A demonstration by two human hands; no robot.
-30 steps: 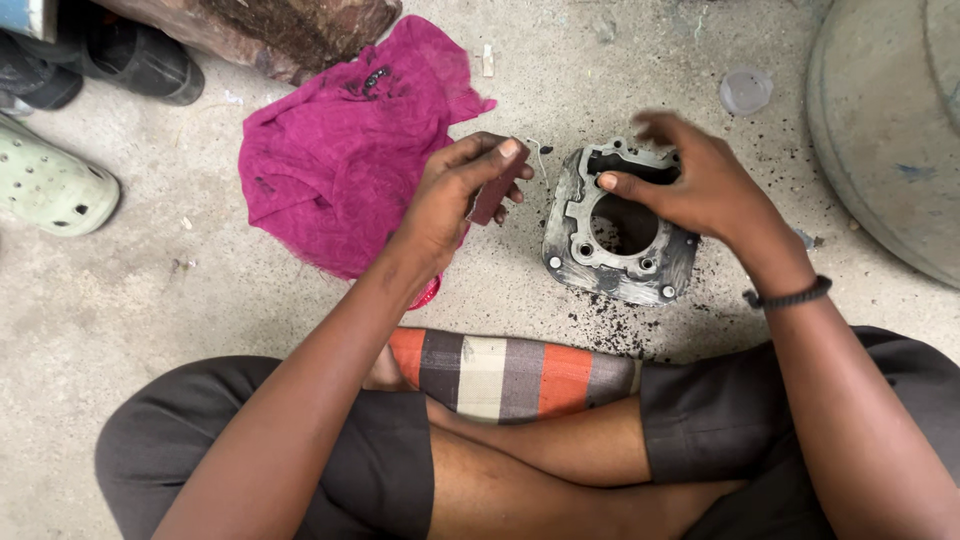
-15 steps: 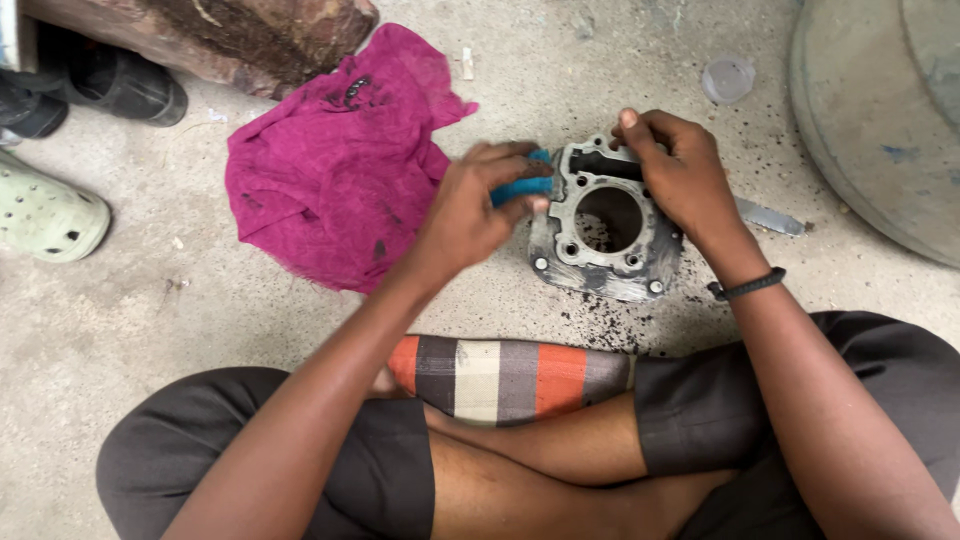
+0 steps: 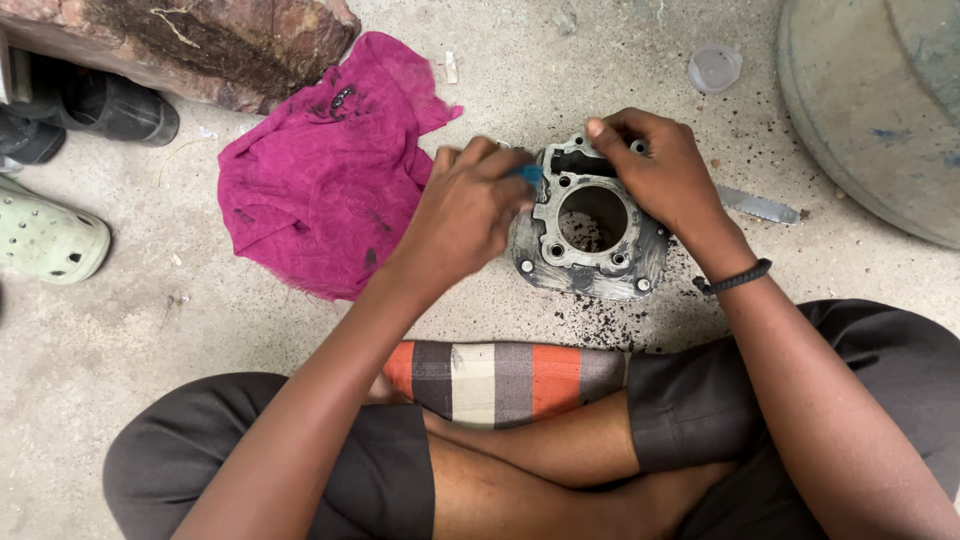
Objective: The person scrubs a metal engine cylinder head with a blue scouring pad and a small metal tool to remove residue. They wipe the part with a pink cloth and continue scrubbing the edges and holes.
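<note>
Bare concrete floor [image 3: 120, 330] carries a magenta rag [image 3: 320, 170] and, beside it, a grimy engine cylinder block [image 3: 590, 225]. Right hand [image 3: 660, 175] grips the block's far edge; left hand [image 3: 470, 210] pinches a small blue pad [image 3: 530, 175] against its top face — scrubbing, apparently. Next calls for firm, even strokes.

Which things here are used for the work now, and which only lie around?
In use:
left hand pressing a blue pad on the metal block
right hand gripping the block's far edge

Lying about:
pink rag
blade
clear cap
green shoe
black shoe
</note>
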